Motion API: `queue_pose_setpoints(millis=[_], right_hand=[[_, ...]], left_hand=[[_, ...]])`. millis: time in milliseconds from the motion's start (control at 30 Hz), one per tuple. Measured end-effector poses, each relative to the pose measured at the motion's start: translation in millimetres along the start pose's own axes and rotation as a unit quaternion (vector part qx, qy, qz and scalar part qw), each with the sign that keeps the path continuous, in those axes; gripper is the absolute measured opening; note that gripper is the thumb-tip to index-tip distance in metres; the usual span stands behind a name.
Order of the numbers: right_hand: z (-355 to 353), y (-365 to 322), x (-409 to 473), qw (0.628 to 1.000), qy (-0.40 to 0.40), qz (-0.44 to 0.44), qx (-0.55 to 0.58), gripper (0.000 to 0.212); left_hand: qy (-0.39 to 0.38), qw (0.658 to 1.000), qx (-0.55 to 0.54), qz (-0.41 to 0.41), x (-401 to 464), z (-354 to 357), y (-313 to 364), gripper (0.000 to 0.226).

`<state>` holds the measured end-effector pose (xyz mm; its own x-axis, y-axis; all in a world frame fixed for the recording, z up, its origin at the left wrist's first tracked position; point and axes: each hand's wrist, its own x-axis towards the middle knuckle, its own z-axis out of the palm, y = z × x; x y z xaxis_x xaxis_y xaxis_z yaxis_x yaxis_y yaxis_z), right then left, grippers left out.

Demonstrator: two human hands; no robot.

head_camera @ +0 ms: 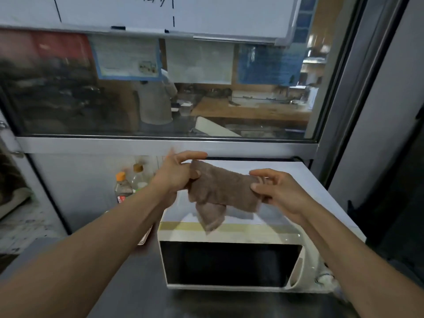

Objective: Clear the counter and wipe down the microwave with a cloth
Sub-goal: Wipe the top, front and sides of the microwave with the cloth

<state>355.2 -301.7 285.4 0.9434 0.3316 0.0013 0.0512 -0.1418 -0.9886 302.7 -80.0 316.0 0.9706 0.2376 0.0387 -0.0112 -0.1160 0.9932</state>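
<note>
Nearest is the dark metal counter (142, 294), bare along its near edge. On it, right of centre, stands a white microwave (231, 265) with its dark door closed and a yellowish strip across the front edge of its top; its knobs sit at the near right corner, blurred.

Both forearms reach in from the near edge. Above the microwave's top, clear of it, a brown cloth (223, 191) is held stretched between the two hands. The left hand (175, 175) pinches the cloth's left end between thumb and curled fingers, forefinger extended over the top edge. The right hand (275, 191) grips the right end between thumb and fingertips, remaining fingers loosely spread. A folded corner of the cloth hangs down at the middle, over the microwave's front edge.

Left of the microwave, further back, stand two clear bottles, one with an orange cap (122, 187) and one with a brown cap (138, 177), partly hidden by the left arm.

Beyond is a window (206, 99) with papers stuck to the glass; above it, a whiteboard (206, 14).
</note>
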Motion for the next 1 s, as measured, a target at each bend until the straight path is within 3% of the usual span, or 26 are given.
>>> queue_pose_setpoints(millis=[133,267,500,600,667,767,933,1000], right_hand=[[-7,-3,6,0.997,-0.051,0.041,0.045,0.041],[-7,0,11,0.983,-0.11,0.09,0.116,0.044],[1,9,26,0.879,-0.268,0.129,0.372,0.035],[10,10,31,0.834,-0.278,0.121,0.462,0.074],[15,10,33,0.825,-0.28,0.112,0.478,0.086],[21,5,34,0.841,-0.256,0.102,0.466,0.08],[8,-12,33,0.934,-0.093,0.054,0.342,0.064],[4,-20,31,0.972,-0.017,0.014,0.233,0.061]], left_hand=[[0.004,1.0,0.008,0.007,3,7,23,0.052],[-0.051,0.997,0.045,0.032,5,14,39,0.061],[-0.117,0.993,0.001,0.024,5,25,54,0.066],[-0.101,0.994,-0.038,0.022,5,26,55,0.066],[-0.102,0.993,-0.059,0.012,6,23,56,0.063],[-0.088,0.995,-0.052,0.003,8,18,56,0.064],[-0.011,0.997,0.078,-0.009,18,-1,45,0.058],[0.009,0.996,0.088,-0.032,21,-5,39,0.05]])
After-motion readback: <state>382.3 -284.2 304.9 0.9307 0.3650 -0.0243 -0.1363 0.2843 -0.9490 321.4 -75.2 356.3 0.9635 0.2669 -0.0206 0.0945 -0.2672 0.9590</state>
